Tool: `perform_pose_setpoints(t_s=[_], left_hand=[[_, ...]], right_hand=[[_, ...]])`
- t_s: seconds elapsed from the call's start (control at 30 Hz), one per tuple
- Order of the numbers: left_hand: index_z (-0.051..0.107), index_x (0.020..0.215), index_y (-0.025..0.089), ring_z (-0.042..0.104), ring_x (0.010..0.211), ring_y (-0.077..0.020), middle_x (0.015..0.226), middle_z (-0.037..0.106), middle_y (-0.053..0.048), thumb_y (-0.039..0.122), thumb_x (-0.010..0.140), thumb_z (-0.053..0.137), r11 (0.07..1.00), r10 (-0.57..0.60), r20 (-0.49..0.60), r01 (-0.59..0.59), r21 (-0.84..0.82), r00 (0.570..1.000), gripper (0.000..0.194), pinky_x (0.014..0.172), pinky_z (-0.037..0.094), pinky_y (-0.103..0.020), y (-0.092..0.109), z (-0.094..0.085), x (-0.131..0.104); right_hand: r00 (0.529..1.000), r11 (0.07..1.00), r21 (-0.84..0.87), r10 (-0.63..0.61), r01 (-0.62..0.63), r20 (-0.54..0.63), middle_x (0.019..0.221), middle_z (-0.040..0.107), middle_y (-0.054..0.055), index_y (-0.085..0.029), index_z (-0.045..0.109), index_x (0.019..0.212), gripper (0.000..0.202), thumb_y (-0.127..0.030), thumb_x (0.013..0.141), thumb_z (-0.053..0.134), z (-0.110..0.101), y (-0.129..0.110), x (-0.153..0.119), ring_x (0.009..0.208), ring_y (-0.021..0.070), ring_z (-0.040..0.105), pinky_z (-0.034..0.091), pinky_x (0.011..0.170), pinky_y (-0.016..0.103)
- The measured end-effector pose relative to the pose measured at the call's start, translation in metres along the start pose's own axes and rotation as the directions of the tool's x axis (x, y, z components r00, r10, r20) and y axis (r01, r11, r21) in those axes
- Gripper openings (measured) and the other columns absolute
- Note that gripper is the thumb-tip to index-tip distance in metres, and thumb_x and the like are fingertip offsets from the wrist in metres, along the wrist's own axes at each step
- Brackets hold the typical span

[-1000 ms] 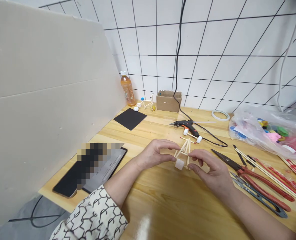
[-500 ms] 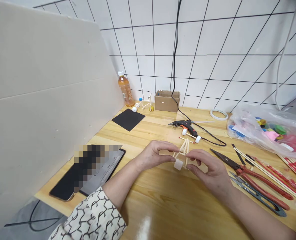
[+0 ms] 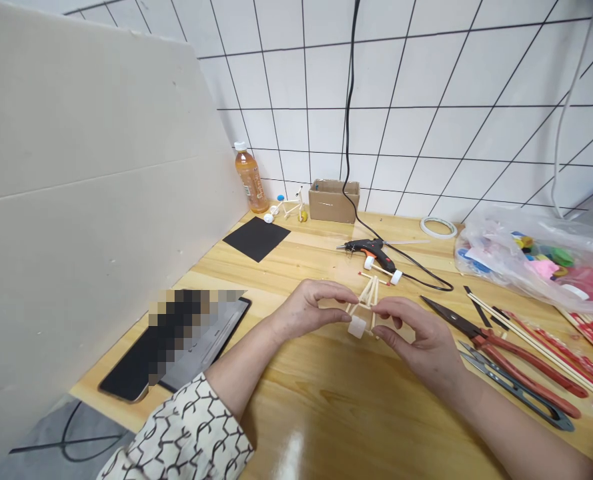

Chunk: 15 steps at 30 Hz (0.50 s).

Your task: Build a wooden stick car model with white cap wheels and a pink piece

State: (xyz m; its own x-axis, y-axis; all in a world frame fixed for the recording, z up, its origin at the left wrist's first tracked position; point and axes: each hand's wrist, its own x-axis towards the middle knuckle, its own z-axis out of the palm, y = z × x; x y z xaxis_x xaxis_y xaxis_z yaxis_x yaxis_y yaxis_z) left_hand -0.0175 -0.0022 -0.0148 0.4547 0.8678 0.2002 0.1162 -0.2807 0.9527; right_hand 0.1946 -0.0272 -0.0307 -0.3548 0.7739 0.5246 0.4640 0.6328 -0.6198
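Note:
Between my two hands is a small frame of thin wooden sticks (image 3: 373,291), its sticks meeting at a peak on the far side. A white cap-like piece (image 3: 357,327) sits at its near end. My left hand (image 3: 316,308) pinches the frame's left side between thumb and fingers. From the right, the fingertips and thumb of my right hand (image 3: 416,333) close on the other side. Just beyond lie a stick with a white bottle cap at each end (image 3: 383,269) and a red-tipped stick (image 3: 367,275).
A black glue gun (image 3: 371,250) with a trailing cord lies behind the frame. Red-handled pliers (image 3: 521,357) and grey snips (image 3: 519,390) lie right, near a plastic bag (image 3: 541,253). Phone (image 3: 136,367), black sheet (image 3: 257,239), drink bottle (image 3: 251,179), small stick model (image 3: 289,208) and cardboard box (image 3: 333,202) are left and behind.
Almost nothing differs. Both hands keep the same hold on the stick frame, and the whole view has shifted very slightly.

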Motion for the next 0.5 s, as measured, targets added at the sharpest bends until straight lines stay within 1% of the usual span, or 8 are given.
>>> perform_pose_setpoints(t_s=[0.27, 0.5], left_hand=[[0.071, 0.089, 0.013, 0.063, 0.092, -0.0198, 0.095, 0.070, -0.009, 0.014, 0.066, 0.072, 1.000, -0.010, -0.006, 0.010, -0.009, 1.000, 0.024, 0.085, 0.049, -0.029, -0.0002, 0.0005, 0.0003], [0.071, 0.089, 0.013, 0.064, 0.092, -0.0200, 0.095, 0.070, -0.009, 0.014, 0.066, 0.072, 1.000, 0.012, -0.007, -0.012, -0.009, 1.000, 0.023, 0.085, 0.049, -0.029, -0.0019, 0.0004, 0.0006]], right_hand=[[1.000, 1.000, -0.005, -0.004, 0.004, -0.005, 0.088, 0.066, 0.004, -0.023, 0.061, 0.096, 0.016, -0.023, 0.080, 0.059, -0.0002, -0.0009, 0.0005, 0.075, 0.0154, 0.059, 0.050, 0.068, 0.028], [1.000, 1.000, -0.006, 0.007, -0.007, -0.002, 0.089, 0.066, 0.004, -0.023, 0.061, 0.096, 0.016, -0.026, 0.081, 0.060, 0.0005, 0.0013, -0.0006, 0.074, 0.0155, 0.059, 0.050, 0.067, 0.029]])
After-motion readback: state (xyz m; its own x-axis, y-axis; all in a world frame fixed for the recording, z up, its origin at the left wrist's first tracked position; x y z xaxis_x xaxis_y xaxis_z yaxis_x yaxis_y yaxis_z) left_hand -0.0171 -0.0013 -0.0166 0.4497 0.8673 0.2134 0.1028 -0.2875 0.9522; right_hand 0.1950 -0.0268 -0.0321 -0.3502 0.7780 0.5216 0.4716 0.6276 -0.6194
